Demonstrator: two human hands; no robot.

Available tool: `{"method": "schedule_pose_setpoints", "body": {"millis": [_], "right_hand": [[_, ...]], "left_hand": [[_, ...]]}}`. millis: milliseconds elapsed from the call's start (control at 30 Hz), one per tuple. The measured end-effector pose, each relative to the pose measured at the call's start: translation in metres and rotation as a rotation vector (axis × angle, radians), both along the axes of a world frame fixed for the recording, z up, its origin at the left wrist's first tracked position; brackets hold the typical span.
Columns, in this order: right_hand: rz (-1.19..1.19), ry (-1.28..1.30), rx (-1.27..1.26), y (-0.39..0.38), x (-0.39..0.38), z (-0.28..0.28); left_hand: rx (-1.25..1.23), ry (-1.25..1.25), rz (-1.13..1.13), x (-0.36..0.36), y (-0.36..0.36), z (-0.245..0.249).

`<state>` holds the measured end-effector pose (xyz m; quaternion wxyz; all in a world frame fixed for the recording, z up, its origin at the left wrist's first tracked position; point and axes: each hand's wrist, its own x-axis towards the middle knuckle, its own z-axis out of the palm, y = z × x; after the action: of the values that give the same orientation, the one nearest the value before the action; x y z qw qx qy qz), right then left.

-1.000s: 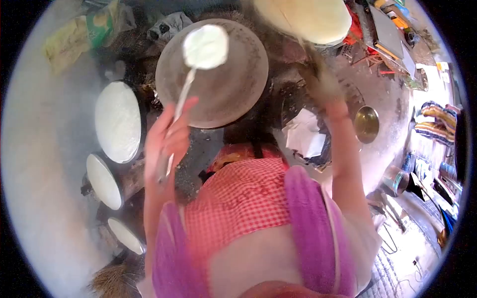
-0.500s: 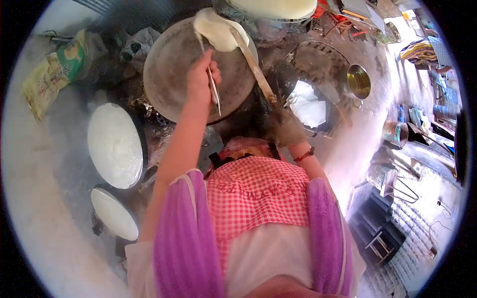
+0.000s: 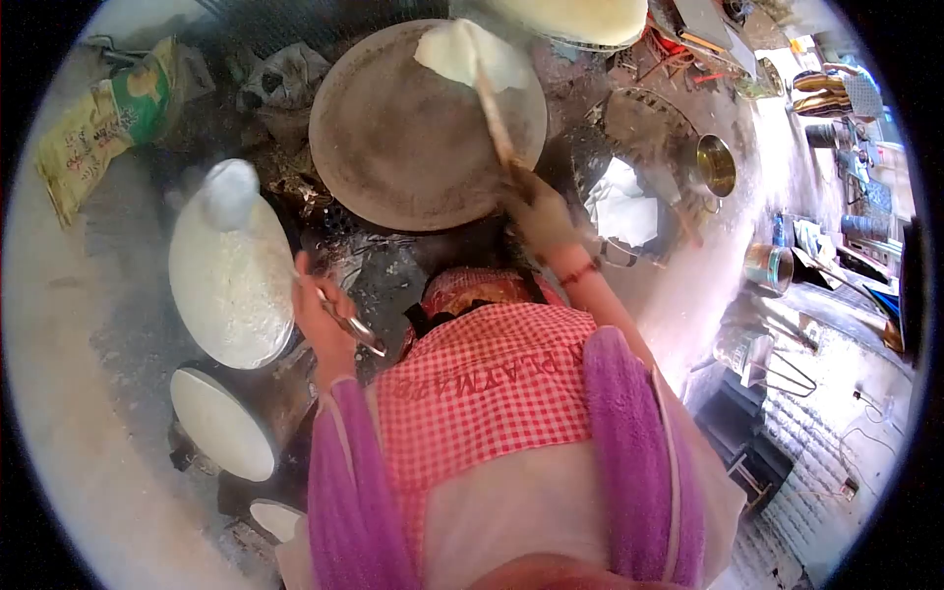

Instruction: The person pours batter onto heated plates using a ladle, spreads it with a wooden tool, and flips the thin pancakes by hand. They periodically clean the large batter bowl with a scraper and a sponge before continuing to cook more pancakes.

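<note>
My left hand (image 3: 326,313) is closed round the handle of a metal ladle (image 3: 230,195), whose bowl is over a large round container of white batter (image 3: 231,295). My right hand (image 3: 541,218) grips a wooden spatula (image 3: 493,116). The spatula's far end meets a folded white sheet (image 3: 457,57) at the upper right of a round griddle (image 3: 413,167). The sheet hangs partly over the griddle's edge. Otherwise the griddle's surface shows bare and grey-brown.
A second white-filled container (image 3: 224,425) stands lower left. White folded pieces (image 3: 621,205) lie in a dark round vessel at right, near a brass pot (image 3: 715,165). A printed sack (image 3: 108,123) is at upper left, a pale round tray (image 3: 580,15) at the top.
My left hand has moved down and left from above the griddle, carrying the ladle to the batter container. My right hand has moved up and left, and the white sheet has shifted right.
</note>
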<state>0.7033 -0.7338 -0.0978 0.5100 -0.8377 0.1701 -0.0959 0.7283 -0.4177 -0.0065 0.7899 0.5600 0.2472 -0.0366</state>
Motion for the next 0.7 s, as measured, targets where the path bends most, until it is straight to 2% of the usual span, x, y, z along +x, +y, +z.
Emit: {"method": "schedule_pose_setpoints", "body": {"millis": [33, 100, 167, 200, 233, 300, 333, 367, 433, 467, 500, 567, 600, 633, 700], "right_hand": [[0.008, -0.002, -0.011, 0.000, 0.021, -0.004], [0.147, 0.276, -0.370, -0.003, 0.060, -0.008], [0.210, 0.482, -0.195, -0.019, 0.074, 0.051], [0.135, 0.260, 0.213, -0.019, 0.054, 0.090], [-0.012, 0.257, 0.344, -0.021, 0.038, 0.094], [-0.086, 0.157, 0.131, -0.037, 0.022, 0.033], [-0.088, 0.083, 0.136, -0.035, 0.014, -0.014], [-0.092, 0.084, 0.137, -0.024, 0.024, -0.014], [0.187, 0.010, -0.096, 0.015, 0.049, 0.014], [0.177, 0.287, -0.152, 0.023, 0.056, 0.054], [0.181, 0.280, -0.164, 0.015, 0.057, 0.068], [0.110, 0.356, 0.257, -0.016, 0.046, 0.093], [0.003, 0.344, 0.344, -0.029, 0.039, 0.086], [-0.045, 0.083, 0.560, -0.031, 0.038, 0.076], [0.015, 0.242, 0.491, -0.018, 0.041, 0.054]], "left_hand": [[-0.016, 0.054, -0.082, -0.005, 0.004, -0.010], [-0.052, 0.087, -0.104, -0.007, 0.014, -0.021], [-0.022, 0.013, 0.093, -0.008, 0.015, -0.018], [-0.033, -0.064, 0.108, -0.016, 0.027, -0.013], [-0.041, -0.070, 0.118, -0.025, 0.037, -0.002], [0.129, -0.124, 0.217, -0.034, 0.052, 0.014], [0.198, -0.157, 0.190, -0.035, 0.064, 0.003], [0.198, -0.157, 0.186, -0.031, 0.071, -0.006], [0.189, -0.056, 0.156, -0.028, 0.079, -0.021], [0.127, -0.077, 0.153, -0.030, 0.074, -0.023], [0.116, -0.083, 0.159, -0.034, 0.067, -0.019], [0.146, -0.100, 0.296, -0.046, 0.058, -0.008], [0.125, -0.133, 0.320, -0.053, 0.058, -0.009], [0.118, -0.148, 0.350, -0.051, 0.054, -0.015], [0.175, -0.146, 0.277, -0.063, 0.050, -0.022]]}}
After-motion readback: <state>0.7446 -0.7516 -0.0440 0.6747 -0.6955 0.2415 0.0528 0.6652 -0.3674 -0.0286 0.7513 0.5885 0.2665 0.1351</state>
